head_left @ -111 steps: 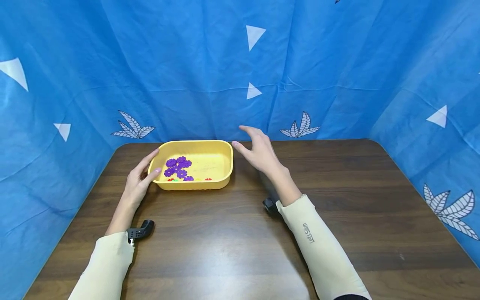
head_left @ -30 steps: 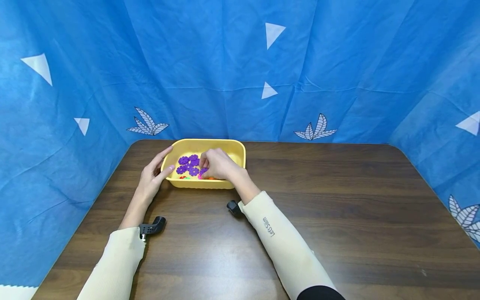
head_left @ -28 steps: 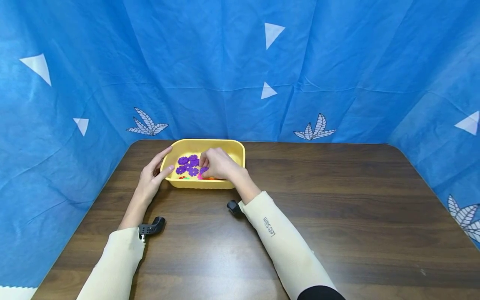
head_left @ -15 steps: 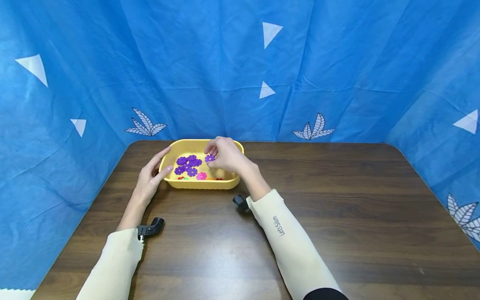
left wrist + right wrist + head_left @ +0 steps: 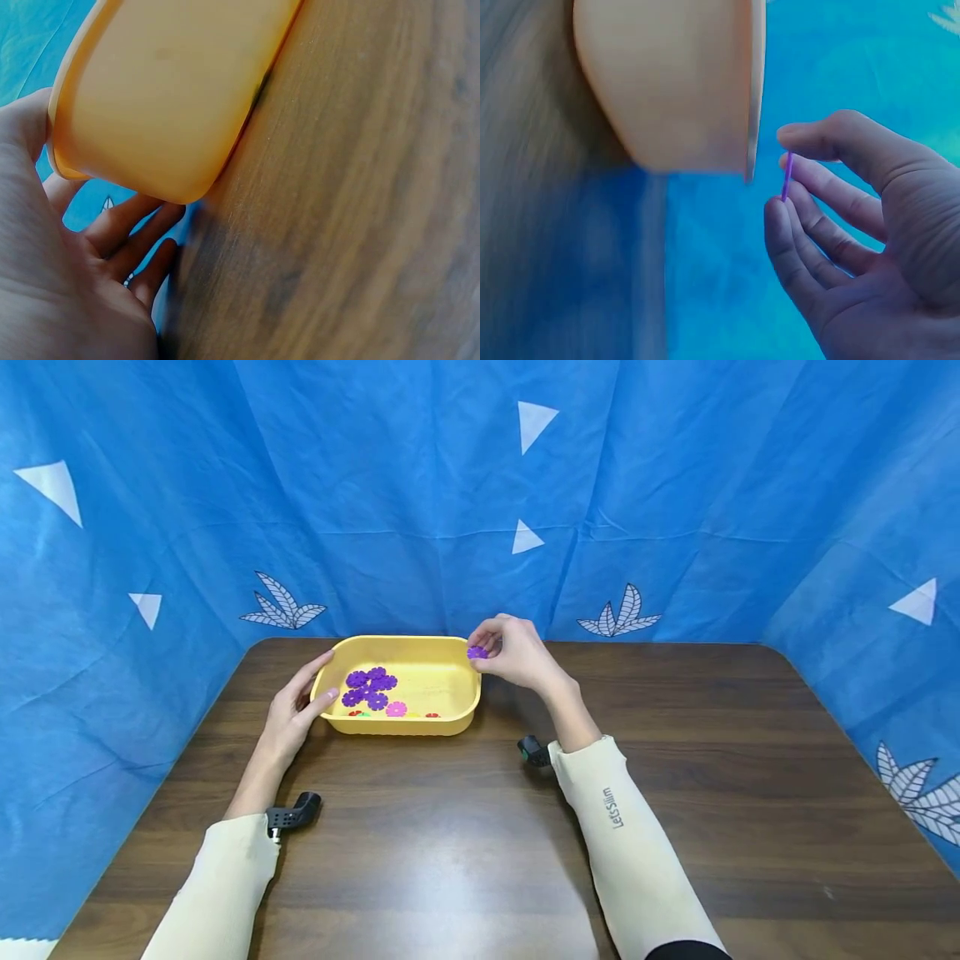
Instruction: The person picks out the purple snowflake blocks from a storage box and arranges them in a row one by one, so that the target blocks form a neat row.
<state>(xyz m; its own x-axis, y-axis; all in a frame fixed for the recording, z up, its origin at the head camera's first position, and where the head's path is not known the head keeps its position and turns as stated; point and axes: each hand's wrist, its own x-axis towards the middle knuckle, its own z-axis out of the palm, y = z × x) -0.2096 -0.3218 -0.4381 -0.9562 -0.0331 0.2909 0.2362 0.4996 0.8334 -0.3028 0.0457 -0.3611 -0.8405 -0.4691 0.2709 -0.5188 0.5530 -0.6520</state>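
And the right hand [image 5: 521, 653] has one: a single purple flower-shaped piece [image 5: 477, 653], pinched between thumb and fingertips, the other fingers loosely bent behind it. Up it hangs at the far right corner of the yellow tray [image 5: 435, 677], a little higher than the rim and just clear of it. From the right wrist the piece is seen edge-on, thin as a line, the tray's wall just beside it.

Over on the left, the left hand [image 5: 287, 718] grips the tray's left end, thumb on the rim, fingers spread round the outside, only partly closed. The tray stands upright on the brown wooden counter [image 5: 675, 760], towards its far edge and left of the middle.

Inside, what a bunch! Purple pieces [image 5: 370, 687] lie crowded and overlapping in the left half. A pink piece [image 5: 396, 709] sits nearer, to their right, and along the near wall peep a red piece [image 5: 432, 716] at the right and a green piece [image 5: 364, 714] at the left, each mostly hidden by that near side.

Both arms wear cream sleeves [image 5: 633, 852], each with a black wrist device [image 5: 296, 810] by the cuff. Behind it all hangs a blue curtain [image 5: 420, 460], printed with white triangles [image 5: 535, 422] and leaf sprigs [image 5: 626, 614].
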